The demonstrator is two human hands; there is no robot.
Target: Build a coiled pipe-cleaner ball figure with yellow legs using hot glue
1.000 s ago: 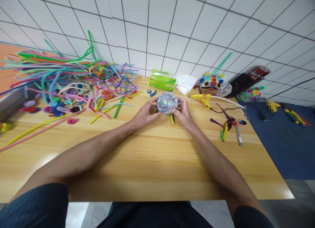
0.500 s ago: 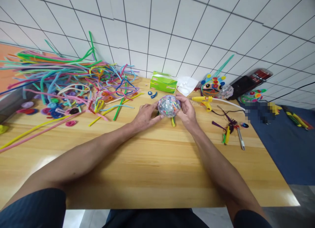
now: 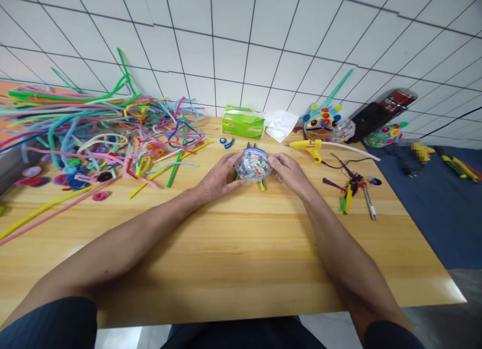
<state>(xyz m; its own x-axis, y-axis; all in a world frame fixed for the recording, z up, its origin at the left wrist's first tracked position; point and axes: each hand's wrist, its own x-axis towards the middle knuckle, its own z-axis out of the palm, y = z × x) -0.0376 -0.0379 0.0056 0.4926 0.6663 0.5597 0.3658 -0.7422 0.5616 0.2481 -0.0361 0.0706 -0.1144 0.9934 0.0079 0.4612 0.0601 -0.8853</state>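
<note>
My left hand [image 3: 218, 179] and my right hand [image 3: 289, 172] hold a clear plastic ball [image 3: 253, 166] between them, over the middle of the table. Small colourful pieces show through its clear wall, and a blue-purple band runs along its far edge. The left fingers curve round the ball's left side, with the thumb at its near side. On the right side, my right thumb and fingers pinch the edge. Beneath the ball lie pliers, partly hidden; one yellow-green handle [image 3: 262, 186] sticks out in front and the dark jaws [image 3: 251, 145] show behind.
Pipe cleaners [image 3: 94, 108] and coiled pieces [image 3: 75, 176] crowd the left. Behind the ball are small blue pieces [image 3: 227, 143], a green tissue pack [image 3: 243, 123] and a white tissue [image 3: 280, 124]. Rightward are a yellow glue gun [image 3: 311, 149], a decorated ball [image 3: 320, 122] and a pen [image 3: 370, 204].
The ball has turned a little in my hands, and my right fingers have shifted from its top to its right edge. The pliers' jaws now show behind it. The view has shifted slightly.
</note>
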